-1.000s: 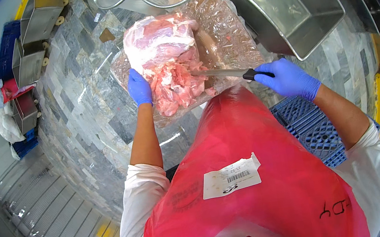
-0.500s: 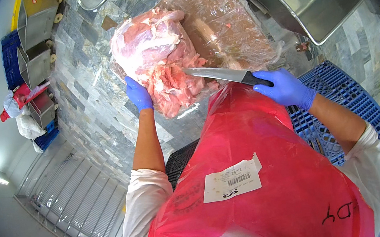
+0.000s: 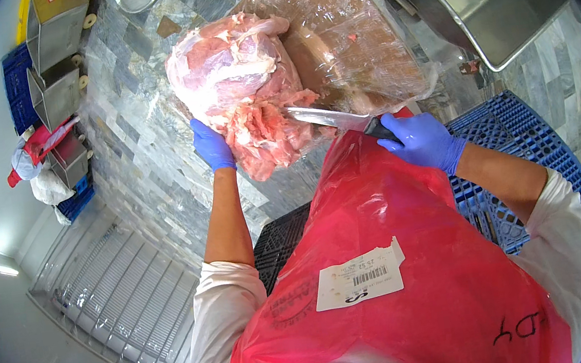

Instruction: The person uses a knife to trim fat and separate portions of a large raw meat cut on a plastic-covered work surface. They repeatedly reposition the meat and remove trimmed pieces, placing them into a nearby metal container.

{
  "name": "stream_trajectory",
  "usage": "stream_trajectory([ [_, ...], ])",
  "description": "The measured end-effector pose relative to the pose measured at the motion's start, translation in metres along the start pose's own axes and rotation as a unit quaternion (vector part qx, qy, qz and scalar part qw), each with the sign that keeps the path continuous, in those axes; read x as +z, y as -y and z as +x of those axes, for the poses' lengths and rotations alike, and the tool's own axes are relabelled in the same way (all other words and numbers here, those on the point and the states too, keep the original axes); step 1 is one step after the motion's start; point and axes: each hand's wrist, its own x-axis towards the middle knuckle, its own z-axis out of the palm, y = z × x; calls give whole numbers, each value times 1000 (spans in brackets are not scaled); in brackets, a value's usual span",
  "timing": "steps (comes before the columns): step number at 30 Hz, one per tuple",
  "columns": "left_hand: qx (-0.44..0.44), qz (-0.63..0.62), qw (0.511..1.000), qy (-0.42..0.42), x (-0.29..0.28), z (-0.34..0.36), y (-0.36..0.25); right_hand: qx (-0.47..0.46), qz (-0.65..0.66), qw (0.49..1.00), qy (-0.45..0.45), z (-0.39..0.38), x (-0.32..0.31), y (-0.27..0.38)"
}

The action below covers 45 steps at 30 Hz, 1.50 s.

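A large pale-pink cut of raw meat (image 3: 227, 65) lies at the far middle, its near end ragged and redder. My left hand (image 3: 213, 145), in a blue glove, grips the near left edge of the meat, with the fingertips partly hidden by it. In my blue-gloved right hand (image 3: 419, 141) is a knife (image 3: 330, 117), held by its black handle. Its blade points left, and the tip touches the ragged end of the meat.
Clear plastic film over a brown board (image 3: 337, 36) lies beside the meat. A deep steel tub (image 3: 503, 14) stands far right, above a blue plastic pallet (image 3: 520, 144). Another person (image 3: 41, 152) in a red apron is at the far left, near steel bins (image 3: 58, 98).
My right hand and the knife have shifted a little left and nearer to me. My left hand stays at the meat's edge. The view has tilted slightly.
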Motion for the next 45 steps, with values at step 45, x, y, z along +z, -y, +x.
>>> stream_trajectory([
  [45, -89, -71, 991, -73, 2, -1, -2, 120, 289, 916, 250, 48, 7, -76],
])
